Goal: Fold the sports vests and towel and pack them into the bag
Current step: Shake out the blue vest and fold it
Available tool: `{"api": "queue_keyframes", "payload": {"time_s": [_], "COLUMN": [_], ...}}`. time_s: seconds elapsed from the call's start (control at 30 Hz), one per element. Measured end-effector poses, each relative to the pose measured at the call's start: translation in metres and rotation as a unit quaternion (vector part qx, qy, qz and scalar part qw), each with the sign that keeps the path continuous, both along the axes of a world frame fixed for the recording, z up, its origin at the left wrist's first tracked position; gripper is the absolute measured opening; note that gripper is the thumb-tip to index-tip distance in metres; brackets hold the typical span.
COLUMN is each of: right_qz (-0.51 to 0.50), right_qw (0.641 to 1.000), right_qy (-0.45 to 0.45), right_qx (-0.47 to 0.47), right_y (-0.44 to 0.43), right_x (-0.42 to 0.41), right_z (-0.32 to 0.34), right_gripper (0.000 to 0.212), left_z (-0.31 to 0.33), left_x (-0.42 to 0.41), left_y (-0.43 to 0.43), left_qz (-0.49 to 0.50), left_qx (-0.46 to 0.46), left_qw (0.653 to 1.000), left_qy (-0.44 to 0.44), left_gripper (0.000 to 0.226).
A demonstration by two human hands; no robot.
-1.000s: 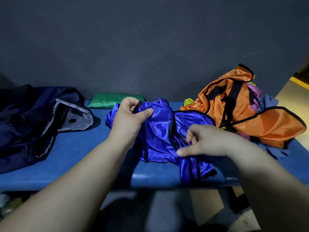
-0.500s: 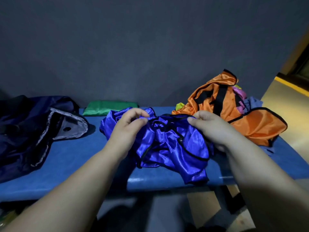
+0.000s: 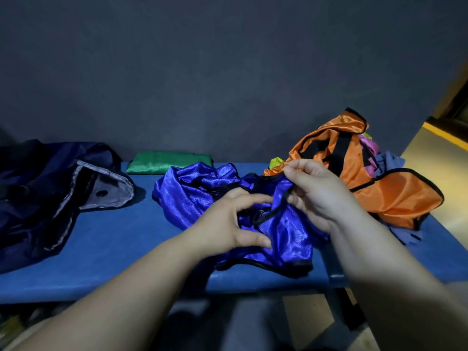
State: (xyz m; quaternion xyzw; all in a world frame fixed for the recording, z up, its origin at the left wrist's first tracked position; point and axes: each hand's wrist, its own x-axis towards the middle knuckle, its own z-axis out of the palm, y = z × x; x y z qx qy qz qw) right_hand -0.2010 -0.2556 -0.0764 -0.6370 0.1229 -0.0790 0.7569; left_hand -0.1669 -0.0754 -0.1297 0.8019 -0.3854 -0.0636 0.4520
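One bag (image 3: 38, 198) — at least three vests (image 3: 192, 193).

No writing, brand, number or sign can be read anywhere: the blue vest (image 3: 192, 196), the orange vest (image 3: 395, 198) and the dark bag (image 3: 38, 198) show nothing legible.

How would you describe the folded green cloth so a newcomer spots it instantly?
Find the long blue bench against the dark wall. At its back edge, between the navy bag on the left and the crumpled blue vest in the middle, lies the green cloth. It alone is folded flat and neat; the blue vest and the orange vest are loose heaps.
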Motion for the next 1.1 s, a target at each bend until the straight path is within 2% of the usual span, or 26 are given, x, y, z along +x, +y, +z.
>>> {"api": "queue_keyframes", "payload": {"time_s": [0.07, 0.1, 0.17, 0.2, 0.3, 0.37, 0.43, 0.5, 0.53, 0.6, 0.67, 0.77, 0.83, 0.9, 0.93, 1.03, 1.1], "right_qz": [0.007, 0.006, -0.001, -0.006, 0.001, 0.023, 0.010, -0.035, -0.036, 0.018, 0.101, 0.175, 0.143, 0.107, 0.097, 0.084, 0.083], "right_qw": [0.999, 0.999, 0.999, 0.998, 0.997, 0.997, 0.976, 0.929, 0.916, 0.907, 0.888, 0.844, 0.846, 0.863, 0.880, 0.942, 0.963], "right_qy": [-0.007, -0.012, -0.026, -0.033, -0.060, -0.067, -0.084, -0.131, -0.158, -0.171, -0.102, 0.007, 0.023, 0.023, 0.025, 0.020, 0.024], "right_qx": [0.035, 0.041, 0.044, 0.049, 0.053, -0.025, -0.202, -0.343, -0.367, -0.385, -0.438, -0.507, -0.512, -0.493, -0.464, -0.323, -0.257], "right_y": [0.001, 0.000, -0.003, -0.005, -0.011, -0.015, -0.017, -0.015, -0.013, -0.006, 0.004, 0.011, 0.011, 0.010, 0.010, 0.012, 0.014], "right_x": [0.001, 0.002, 0.003, 0.003, 0.003, 0.000, -0.003, -0.009, -0.013, -0.023, -0.031, -0.030, -0.025, -0.020, -0.018, -0.014, -0.012], "right_z": [0.001, 0.001, 0.000, 0.000, 0.000, 0.000, 0.000, 0.005, 0.009, 0.019, 0.027, 0.017, 0.005, -0.002, -0.003, -0.004, -0.005], "right_gripper": [0.010, 0.011, 0.013, 0.015, 0.028, 0.041, 0.042, 0.023, 0.016, 0.035, 0.044, 0.045, 0.049, 0.065, 0.069, 0.058, 0.059], "left_z": [-0.003, -0.003, -0.006, -0.006, 0.000, 0.005, 0.007, 0.013, 0.017, 0.025, 0.031, 0.037, 0.040, 0.042, 0.042, 0.043, 0.042], "left_x": [-0.002, -0.002, 0.001, 0.002, 0.003, 0.000, 0.001, 0.001, 0.001, 0.000, 0.001, 0.002, 0.001, 0.000, 0.000, 0.000, 0.000], "left_y": [-0.005, -0.006, -0.006, -0.006, -0.002, -0.002, -0.002, -0.003, -0.003, -0.004, -0.004, 0.000, 0.003, 0.007, 0.008, 0.013, 0.014], "left_qz": [-0.009, 0.001, 0.030, 0.036, 0.046, 0.059, 0.091, 0.115, 0.127, 0.158, 0.182, 0.158, 0.117, 0.061, 0.028, -0.037, -0.052], "left_qx": [-0.017, -0.017, -0.018, -0.024, -0.058, -0.106, -0.149, -0.195, -0.221, -0.285, -0.342, -0.399, -0.419, -0.420, -0.418, -0.405, -0.390], "left_qw": [1.000, 1.000, 0.999, 0.999, 0.997, 0.987, 0.972, 0.953, 0.940, 0.902, 0.855, 0.789, 0.771, 0.778, 0.783, 0.792, 0.800], "left_qy": [0.000, -0.003, -0.013, -0.011, 0.031, 0.103, 0.157, 0.200, 0.227, 0.283, 0.344, 0.440, 0.465, 0.462, 0.460, 0.455, 0.453], "left_gripper": [0.033, 0.031, 0.048, 0.046, 0.018, 0.008, 0.025, 0.048, 0.055, 0.050, 0.030, 0.022, 0.016, 0.012, 0.016, 0.049, 0.054]}}
